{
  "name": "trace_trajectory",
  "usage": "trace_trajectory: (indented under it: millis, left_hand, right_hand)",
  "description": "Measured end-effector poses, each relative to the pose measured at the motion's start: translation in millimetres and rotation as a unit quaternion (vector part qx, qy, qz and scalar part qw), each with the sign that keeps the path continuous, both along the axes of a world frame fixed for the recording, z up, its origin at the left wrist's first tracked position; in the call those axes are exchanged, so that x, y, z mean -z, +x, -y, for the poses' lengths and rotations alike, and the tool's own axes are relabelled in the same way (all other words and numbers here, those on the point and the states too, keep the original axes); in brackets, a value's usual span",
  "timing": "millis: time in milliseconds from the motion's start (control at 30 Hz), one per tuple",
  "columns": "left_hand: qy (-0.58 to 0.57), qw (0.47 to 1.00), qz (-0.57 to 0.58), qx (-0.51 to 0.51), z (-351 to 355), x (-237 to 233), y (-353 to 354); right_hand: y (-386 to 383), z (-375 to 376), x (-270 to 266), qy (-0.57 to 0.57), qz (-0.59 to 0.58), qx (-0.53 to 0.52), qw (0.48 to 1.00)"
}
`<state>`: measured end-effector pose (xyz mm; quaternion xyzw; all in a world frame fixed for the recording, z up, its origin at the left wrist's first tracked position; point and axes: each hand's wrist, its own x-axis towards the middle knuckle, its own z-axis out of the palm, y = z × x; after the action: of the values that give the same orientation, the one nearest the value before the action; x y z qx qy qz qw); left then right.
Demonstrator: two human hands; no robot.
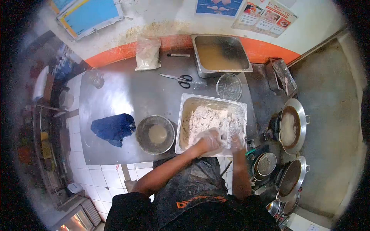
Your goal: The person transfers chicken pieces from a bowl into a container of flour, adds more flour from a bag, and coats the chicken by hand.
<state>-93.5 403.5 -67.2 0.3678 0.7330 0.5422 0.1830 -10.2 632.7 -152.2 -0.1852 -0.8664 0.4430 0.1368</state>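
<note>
Across the steel table [110, 90], a bowl [144, 144] stood beside the pan [187, 108] whose flour [202, 118] the left hand [211, 140] and right hand [236, 143], fingers too blurred for me to tell wide from narrow, seemed to be working, which called next for gentle lifting.

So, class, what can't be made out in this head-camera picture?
Head view: anything inside the left hand, hidden by its own gloved fingers.
Head view: exact finger positions of the right hand, blurred.
Head view: top of the blue poster, cut off by the upper edge.
Head view: fine print on the white poster, too small.
</note>
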Motion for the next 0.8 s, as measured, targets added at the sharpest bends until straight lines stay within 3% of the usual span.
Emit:
trace_trajectory:
  millis: [33, 100, 133, 200, 267, 333, 400, 500, 533, 567, 633, 700, 800]
  left_hand:
    - [0.0, 1.0, 0.004, -0.004, -6.3, 23.1, 14.0]
    - [-0.042, 0.973, -0.2, -0.109, -20.0, 70.3, 34.8]
    - [-0.044, 0.973, -0.199, -0.112, -31.0, 96.8, 36.7]
    - [-0.013, 0.955, -0.282, 0.087, -45.2, 121.7, 36.3]
    - [-0.011, 0.961, -0.263, 0.088, -46.6, 116.4, 45.4]
    - [0.002, 0.977, -0.203, 0.058, -44.3, 84.3, 51.1]
    - [0.042, 0.997, -0.066, -0.015, -31.1, 42.5, 43.2]
    - [0.077, 0.984, 0.147, -0.057, -6.8, -23.1, 11.6]
    - [0.06, 0.978, 0.192, -0.052, -3.7, -44.7, 5.9]
    - [-0.074, 0.974, 0.215, -0.017, 7.8, -102.4, 2.2]
    - [0.014, 0.997, 0.07, -0.012, -27.0, 17.8, 33.7]
    - [0.069, 0.997, -0.021, -0.006, -44.7, 88.3, 50.8]
    - [0.153, 0.986, -0.058, -0.016, -38.3, 89.9, 52.8]
  right_hand:
    - [1.6, 4.8, 5.2, 0.005, -0.006, 0.017, 1.0]
    - [-1.6, 11.0, 10.0, 0.013, -0.018, 0.035, 0.999]
    - [-2.3, 12.6, 9.9, 0.016, -0.021, 0.041, 0.999]
    - [-3.9, 13.0, 9.3, 0.021, -0.024, 0.049, 0.998]
    - [-6.1, 11.8, 8.8, 0.026, -0.029, 0.056, 0.998]
    - [-7.8, 8.1, 7.1, 0.03, -0.033, 0.062, 0.997]
    - [-8.4, 5.3, 6.8, 0.036, -0.034, 0.067, 0.997]
    - [-7.3, 1.3, 7.4, 0.043, -0.029, 0.072, 0.996]
    - [-8.0, 2.1, 8.1, 0.044, -0.026, 0.071, 0.996]
    - [-7.0, 4.2, 8.6, 0.043, -0.025, 0.073, 0.996]
    - [-5.6, 9.1, 12.7, 0.044, -0.023, 0.07, 0.996]
    - [-5.0, 14.1, 15.8, 0.047, -0.021, 0.069, 0.996]
    - [-7.3, 17.3, 22.1, 0.05, -0.011, 0.061, 0.997]
